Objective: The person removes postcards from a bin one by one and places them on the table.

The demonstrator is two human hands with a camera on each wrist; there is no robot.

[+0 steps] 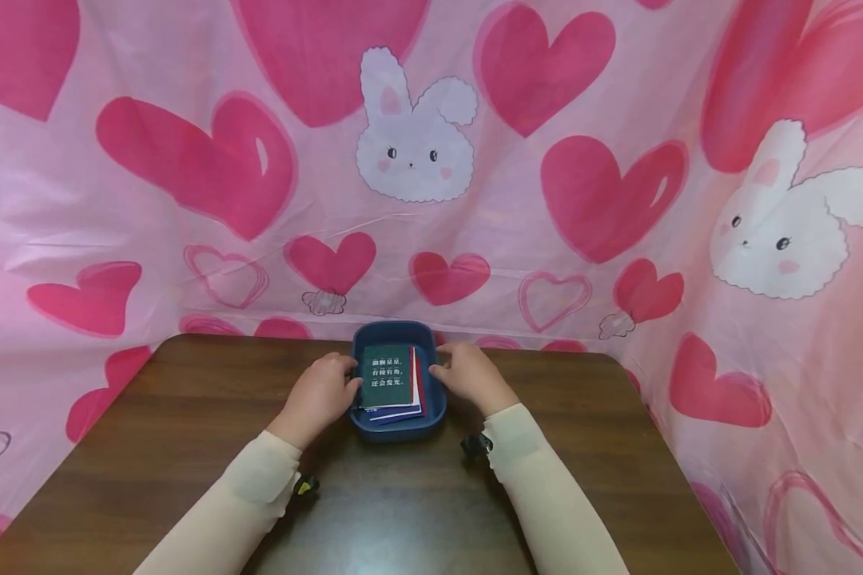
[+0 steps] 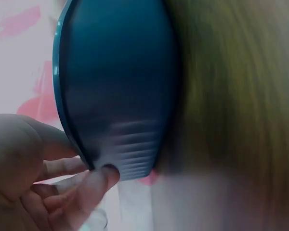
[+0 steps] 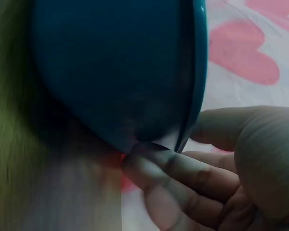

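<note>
A dark blue plastic tray [image 1: 395, 431] sits at the far middle of the brown wooden table [image 1: 187, 447]. Inside lies a small stack of booklets, the top one green [image 1: 387, 375] with white characters, and red and blue edges show beneath it. My left hand [image 1: 331, 387] grips the tray's left side and my right hand [image 1: 460, 374] grips its right side. In the left wrist view the thumb lies over the rim and the fingers [image 2: 103, 175] curl under the tray wall [image 2: 120, 86]. The right wrist view shows the same hold, with fingers [image 3: 149, 163] under the tray wall [image 3: 115, 67].
A pink cloth [image 1: 431, 160] printed with hearts and white rabbits hangs close behind and on both sides of the table. The tray stands near the table's far edge. Bare wood stretches left, right and in front of it.
</note>
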